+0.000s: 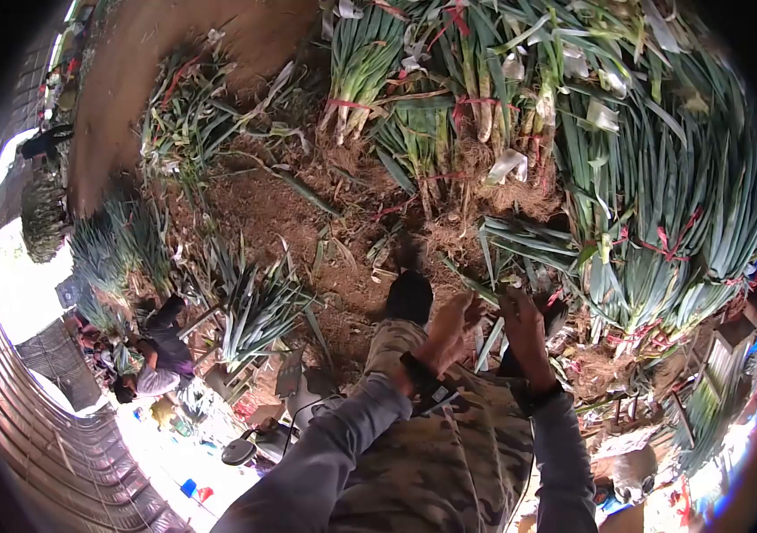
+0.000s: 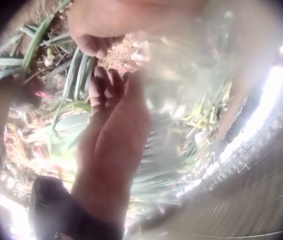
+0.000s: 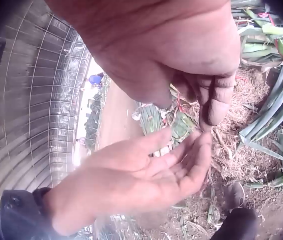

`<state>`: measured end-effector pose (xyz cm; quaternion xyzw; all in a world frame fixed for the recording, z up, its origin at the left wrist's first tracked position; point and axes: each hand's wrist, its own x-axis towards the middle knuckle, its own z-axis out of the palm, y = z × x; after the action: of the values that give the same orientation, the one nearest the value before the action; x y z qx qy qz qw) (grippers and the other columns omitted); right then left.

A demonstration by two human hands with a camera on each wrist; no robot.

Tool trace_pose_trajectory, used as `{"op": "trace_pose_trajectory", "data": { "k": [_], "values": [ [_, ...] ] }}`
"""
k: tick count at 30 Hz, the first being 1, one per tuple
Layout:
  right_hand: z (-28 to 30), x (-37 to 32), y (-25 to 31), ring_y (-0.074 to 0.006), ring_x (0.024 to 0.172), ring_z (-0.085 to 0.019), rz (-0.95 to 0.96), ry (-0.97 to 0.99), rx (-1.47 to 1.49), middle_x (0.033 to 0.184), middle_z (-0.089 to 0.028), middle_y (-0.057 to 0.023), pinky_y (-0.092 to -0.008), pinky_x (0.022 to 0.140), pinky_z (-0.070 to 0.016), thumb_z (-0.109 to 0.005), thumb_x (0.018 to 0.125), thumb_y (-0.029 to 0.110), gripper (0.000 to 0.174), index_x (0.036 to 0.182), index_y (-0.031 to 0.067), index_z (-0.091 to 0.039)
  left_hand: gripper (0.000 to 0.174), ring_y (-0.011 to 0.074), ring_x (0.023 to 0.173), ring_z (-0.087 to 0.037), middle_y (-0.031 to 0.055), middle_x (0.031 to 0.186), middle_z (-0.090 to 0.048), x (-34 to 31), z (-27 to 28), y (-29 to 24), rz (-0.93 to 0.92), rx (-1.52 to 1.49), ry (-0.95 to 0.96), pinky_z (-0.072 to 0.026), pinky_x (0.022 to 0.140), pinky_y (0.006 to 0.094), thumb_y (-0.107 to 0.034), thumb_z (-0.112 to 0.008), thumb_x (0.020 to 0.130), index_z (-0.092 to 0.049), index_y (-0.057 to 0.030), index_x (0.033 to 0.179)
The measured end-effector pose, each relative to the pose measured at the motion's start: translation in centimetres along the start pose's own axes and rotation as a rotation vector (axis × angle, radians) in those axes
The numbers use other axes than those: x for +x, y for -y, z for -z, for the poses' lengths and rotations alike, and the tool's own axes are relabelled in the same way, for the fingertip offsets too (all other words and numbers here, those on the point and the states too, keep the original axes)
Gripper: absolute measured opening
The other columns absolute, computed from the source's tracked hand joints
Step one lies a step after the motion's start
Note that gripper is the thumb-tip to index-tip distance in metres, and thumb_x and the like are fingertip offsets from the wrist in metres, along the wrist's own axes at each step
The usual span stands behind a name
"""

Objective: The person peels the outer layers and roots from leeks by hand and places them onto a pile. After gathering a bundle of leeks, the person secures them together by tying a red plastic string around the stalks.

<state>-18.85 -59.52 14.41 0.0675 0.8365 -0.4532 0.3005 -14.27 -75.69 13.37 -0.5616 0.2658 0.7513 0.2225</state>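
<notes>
Above camouflage cloth [image 1: 432, 457], head view: saw left hand [image 1: 449, 333] and right hand [image 1: 523, 333] close together, loose leeks [image 1: 529, 242] just beyond. Left wrist view: found both bent inward, blurred. Right wrist view: saw left loosely cupped, nothing visible inside; could not tell right's grasp. Judged breakage possible from tugging crossed leeks.

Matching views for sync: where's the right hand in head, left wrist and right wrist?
Head: right hand, right of centre, slightly below mid-height.
Left wrist: right hand, left of centre, extending up from the bottom.
Right wrist: right hand, large, across the upper middle.
Shared landmark: left hand, beside it in head, above it in left wrist, below it in right wrist.
</notes>
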Motion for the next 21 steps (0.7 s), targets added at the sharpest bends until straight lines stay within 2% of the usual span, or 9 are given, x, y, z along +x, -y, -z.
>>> {"op": "trace_pose_trajectory", "data": {
  "k": [3, 4, 7, 8, 11, 12, 15, 19, 21],
  "values": [
    [-1.8, 0.5, 2.3, -0.0399, 0.097, -0.068, 0.065, -0.002, -0.062, 0.11, -0.069, -0.0235, -0.0432, 0.08, -0.0537, -0.066, 0.097, 0.023, 0.032, 0.117, -0.0018, -0.065, 0.029, 0.023, 0.105, -0.064, 0.0105, 0.113, -0.064, -0.3, 1.8, -3.8, 0.0, -0.112, 0.01, -0.0528, 0.098, 0.0373, -0.027, -0.053, 0.106, -0.059, -0.0013, 0.12],
    [-2.8, 0.6, 3.0, -0.0397, 0.096, -0.068, -0.024, 0.034, -0.056, 0.106, -0.069, -0.0219, -0.0446, 0.079, -0.0534, -0.065, 0.097, 0.023, 0.029, 0.116, 0.0008, -0.066, 0.03, 0.0236, 0.107, -0.064, 0.0118, 0.115, -0.064, -0.2, 2.2, -5.1, 0.025, -0.147, 0.017, -0.0535, 0.099, 0.038, -0.026, -0.053, 0.106, -0.059, -0.001, 0.121],
    [-5.3, 0.3, 4.4, -0.0417, 0.095, -0.067, 0.139, 0.105, -0.235, 0.109, -0.068, -0.021, -0.0468, 0.079, -0.0531, -0.063, 0.097, 0.022, 0.028, 0.118, 0.0035, -0.065, 0.03, 0.0236, 0.105, -0.065, 0.0115, 0.114, -0.065, -0.8, 2.9, -8.7, 0.011, -0.125, 0.038, -0.0546, 0.096, 0.0373, -0.026, -0.054, 0.106, -0.059, -0.0016, 0.122],
    [-6.9, 0.2, 5.0, -0.0432, 0.094, -0.066, 0.019, 0.084, -0.177, 0.112, -0.066, -0.0201, -0.0488, 0.079, -0.0529, -0.061, 0.096, 0.02, 0.029, 0.121, 0.006, -0.064, 0.029, 0.0227, 0.103, -0.066, 0.0105, 0.113, -0.067, -0.8, 3.2, -9.8, 0.019, -0.14, 0.068, -0.0552, 0.094, 0.0366, -0.026, -0.054, 0.106, -0.059, -0.0028, 0.122],
    [-9.9, -0.2, 7.5, -0.0431, 0.093, -0.065, 0.051, 0.136, -0.289, 0.11, -0.065, -0.0206, -0.0504, 0.078, -0.0528, -0.06, 0.095, 0.019, 0.031, 0.124, 0.0071, -0.062, 0.028, 0.0214, 0.1, -0.066, 0.0084, 0.111, -0.067, -1.3, 4.3, -12.4, 0.03, -0.098, 0.091, -0.0553, 0.091, 0.0355, -0.026, -0.055, 0.106, -0.06, -0.004, 0.122],
    [-11.3, 0.0, 6.3, -0.0418, 0.092, -0.065, 0.251, 0.159, -0.346, 0.106, -0.065, -0.02, -0.0511, 0.077, -0.0526, -0.059, 0.094, 0.016, 0.033, 0.126, 0.0078, -0.061, 0.028, 0.0202, 0.1, -0.066, 0.007, 0.11, -0.067, -0.6, 5.4, -12.4, 0.021, -0.105, 0.128, -0.055, 0.09, 0.0347, -0.027, -0.056, 0.105, -0.06, -0.0049, 0.122],
    [-11.7, -0.1, 12.3, -0.0412, 0.098, -0.063, 0.047, 0.23, -0.239, 0.11, -0.065, -0.0187, -0.0492, 0.077, -0.0514, -0.057, 0.096, 0.011, 0.028, 0.124, 0.0076, -0.059, 0.028, 0.02, 0.101, -0.064, 0.0071, 0.112, -0.065, -2.0, 6.2, -14.6, 0.006, -0.101, 0.113, -0.0524, 0.091, 0.0357, -0.028, -0.057, 0.104, -0.06, -0.0049, 0.121],
    [-12.0, -0.1, 13.2, -0.0432, 0.099, -0.062, 0.062, 0.291, -0.278, 0.115, -0.063, -0.0202, -0.0503, 0.076, -0.0504, -0.059, 0.095, 0.015, 0.027, 0.12, 0.0072, -0.056, 0.028, 0.0194, 0.101, -0.064, 0.0059, 0.108, -0.067, -2.2, 7.6, -15.3, 0.017, -0.09, 0.081, -0.0514, 0.092, 0.036, -0.031, -0.061, 0.103, -0.063, -0.0074, 0.118],
    [-12.0, -0.2, 13.0, -0.0423, 0.105, -0.062, 0.062, 0.307, -0.254, 0.115, -0.063, -0.0213, -0.0491, 0.08, -0.0515, -0.059, 0.095, 0.019, 0.035, 0.128, 0.0076, -0.057, 0.03, 0.0194, 0.099, -0.065, 0.0053, 0.107, -0.067, -3.0, 7.9, -15.7, 0.04, -0.051, 0.083, -0.0526, 0.091, 0.0362, -0.032, -0.059, 0.103, -0.063, -0.0067, 0.119]
  ]
}}
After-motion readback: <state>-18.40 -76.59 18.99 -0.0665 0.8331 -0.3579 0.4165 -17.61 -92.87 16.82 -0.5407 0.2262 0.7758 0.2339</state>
